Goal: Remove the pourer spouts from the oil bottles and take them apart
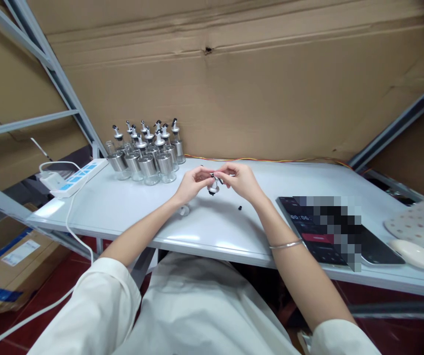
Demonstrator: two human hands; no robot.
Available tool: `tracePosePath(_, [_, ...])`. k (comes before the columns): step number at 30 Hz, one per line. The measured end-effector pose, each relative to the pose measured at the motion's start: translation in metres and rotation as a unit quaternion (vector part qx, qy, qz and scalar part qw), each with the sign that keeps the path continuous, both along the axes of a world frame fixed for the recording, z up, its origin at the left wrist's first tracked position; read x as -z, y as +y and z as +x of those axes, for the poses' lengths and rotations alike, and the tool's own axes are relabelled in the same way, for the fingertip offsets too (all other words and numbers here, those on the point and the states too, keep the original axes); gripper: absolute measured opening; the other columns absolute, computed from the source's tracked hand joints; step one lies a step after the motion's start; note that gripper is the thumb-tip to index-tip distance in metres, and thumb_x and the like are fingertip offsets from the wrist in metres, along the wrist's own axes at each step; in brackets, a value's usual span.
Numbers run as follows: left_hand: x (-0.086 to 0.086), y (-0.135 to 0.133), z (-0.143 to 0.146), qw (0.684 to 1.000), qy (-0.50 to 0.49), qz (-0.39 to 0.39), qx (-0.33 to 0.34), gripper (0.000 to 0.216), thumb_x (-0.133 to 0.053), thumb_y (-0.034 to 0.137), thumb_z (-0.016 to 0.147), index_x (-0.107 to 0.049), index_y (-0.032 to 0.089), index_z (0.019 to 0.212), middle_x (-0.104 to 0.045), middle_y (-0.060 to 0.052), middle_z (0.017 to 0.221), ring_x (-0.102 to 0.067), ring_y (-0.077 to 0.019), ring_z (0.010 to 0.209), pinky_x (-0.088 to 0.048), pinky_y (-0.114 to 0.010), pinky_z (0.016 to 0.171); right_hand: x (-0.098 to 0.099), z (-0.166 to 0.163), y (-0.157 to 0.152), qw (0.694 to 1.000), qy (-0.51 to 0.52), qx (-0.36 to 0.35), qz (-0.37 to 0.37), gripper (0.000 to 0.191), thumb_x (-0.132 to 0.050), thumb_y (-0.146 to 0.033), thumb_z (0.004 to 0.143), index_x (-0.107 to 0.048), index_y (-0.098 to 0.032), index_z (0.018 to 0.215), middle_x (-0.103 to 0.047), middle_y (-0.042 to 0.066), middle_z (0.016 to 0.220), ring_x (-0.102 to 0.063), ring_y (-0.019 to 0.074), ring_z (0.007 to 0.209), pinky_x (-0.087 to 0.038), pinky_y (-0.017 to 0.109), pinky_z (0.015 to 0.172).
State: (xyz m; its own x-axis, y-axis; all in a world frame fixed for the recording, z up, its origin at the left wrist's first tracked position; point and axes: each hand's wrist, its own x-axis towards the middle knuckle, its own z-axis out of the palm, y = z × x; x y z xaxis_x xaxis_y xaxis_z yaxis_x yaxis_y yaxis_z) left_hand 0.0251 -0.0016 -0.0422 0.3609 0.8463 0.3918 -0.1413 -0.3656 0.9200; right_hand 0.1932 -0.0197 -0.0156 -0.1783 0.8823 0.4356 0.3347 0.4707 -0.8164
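Note:
Above the middle of the white table, both hands meet around a small silver and black pour spout (213, 187). My left hand (194, 183) pinches it from the left side. My right hand (238, 179) is closed at its top right, with fingers on a small black part (219, 180) of the spout. The fingers partly hide where the pieces join. On the table below lies a small black piece (240, 208), just right of the spout. A small clear or white part (184, 210) rests near my left wrist.
Several glass and steel bottles (148, 167) with pour spouts stand at the back left. A power strip (80, 178) with a white cable is on the left edge. Tablet-like devices (308, 236), partly pixelated, and a white oval object (414, 254) lie right. Cardboard (256, 98) walls the back.

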Motion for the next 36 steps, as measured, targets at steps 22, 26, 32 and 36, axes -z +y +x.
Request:
tracePosePath(22, [-0.0038, 0.0049, -0.0013, 0.997, -0.05, -0.017, -0.063, 0.039, -0.082, 0.04, 0.054, -0.063, 0.013, 0.074, -0.067, -0.001, 0.067, -0.061, -0.0108, 0.06, -0.048, -0.025, 0.061, -0.0003, -0.0012, -0.0026, 0.999, -0.032, -0.022, 0.024, 0.038, -0.072, -0.037, 0.065, -0.066, -0.015, 0.096, -0.057, 0.0, 0.069, -0.048, 0.0102, 0.057, -0.041, 0.025, 0.057])
tracePosePath(26, [-0.0053, 0.0046, -0.0009, 0.996, -0.064, -0.023, -0.063, 0.037, -0.082, 0.038, 0.054, -0.062, 0.013, 0.073, -0.067, 0.001, 0.065, -0.06, -0.0098, 0.058, -0.048, -0.024, 0.06, 0.0006, -0.002, -0.0013, 0.999, -0.024, 0.0, 0.043, 0.025, -0.071, -0.036, 0.067, -0.063, -0.015, 0.078, -0.059, 0.0, 0.063, -0.05, 0.0112, 0.056, -0.04, 0.025, 0.056])
tracePosePath(32, [-0.0055, 0.0041, -0.0006, 0.994, -0.079, -0.043, -0.066, 0.038, -0.083, 0.036, 0.052, -0.06, 0.013, 0.071, -0.065, 0.002, 0.061, -0.058, -0.0082, 0.055, -0.047, -0.023, 0.058, -0.0006, -0.002, -0.0027, 0.997, -0.038, 0.012, 0.069, 0.028, -0.069, -0.041, 0.068, -0.054, -0.018, 0.065, -0.058, -0.001, 0.057, -0.049, 0.0111, 0.053, -0.039, 0.025, 0.055])
tracePosePath(36, [-0.004, 0.0052, -0.0018, 0.991, -0.081, -0.056, -0.088, 0.035, -0.082, 0.033, 0.054, -0.06, 0.012, 0.071, -0.067, 0.0, 0.066, -0.06, -0.0089, 0.059, -0.048, -0.024, 0.061, -0.0005, -0.0018, -0.0036, 0.997, -0.054, -0.01, 0.061, 0.03, -0.075, -0.038, 0.062, -0.056, -0.018, 0.074, -0.059, -0.001, 0.063, -0.053, 0.0127, 0.057, -0.042, 0.027, 0.057])
